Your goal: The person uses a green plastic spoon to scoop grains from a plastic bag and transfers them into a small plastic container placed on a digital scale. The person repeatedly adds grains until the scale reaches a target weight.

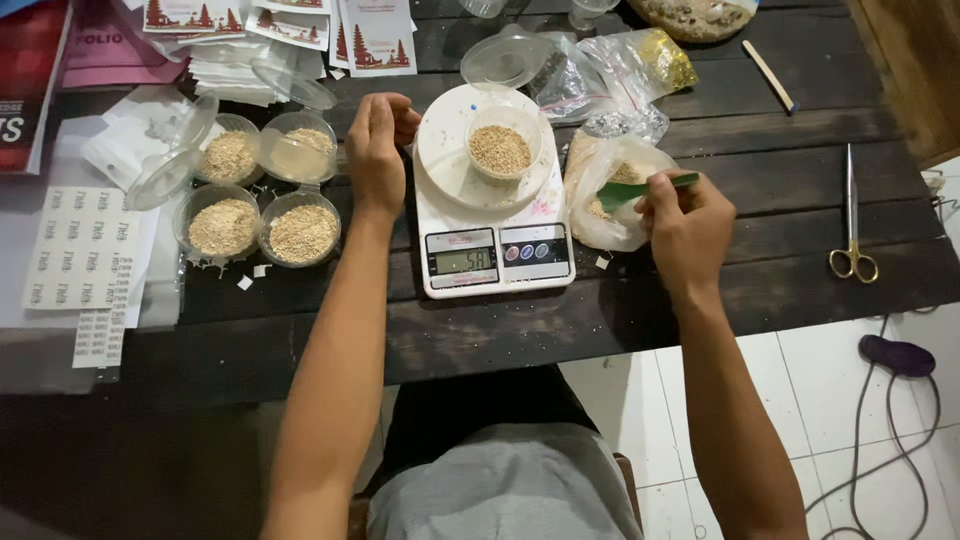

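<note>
Grey-clad lap at six o'clock, forearms reaching up to a dark wooden table (760,300). At centre, a white kitchen scale (492,255) carries a small cup (503,140) of tan grain. Right hand (685,225), at three o'clock, pinches a green scoop (640,189) over a plastic bag (610,195). Left hand (378,150), loosely curled and empty, rests at ten o'clock beside four filled cups (262,195).

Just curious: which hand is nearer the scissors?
Right. The right hand, holding a green scoop at the bag, is closer to the scissors; the left hand is beyond the scale.
</note>
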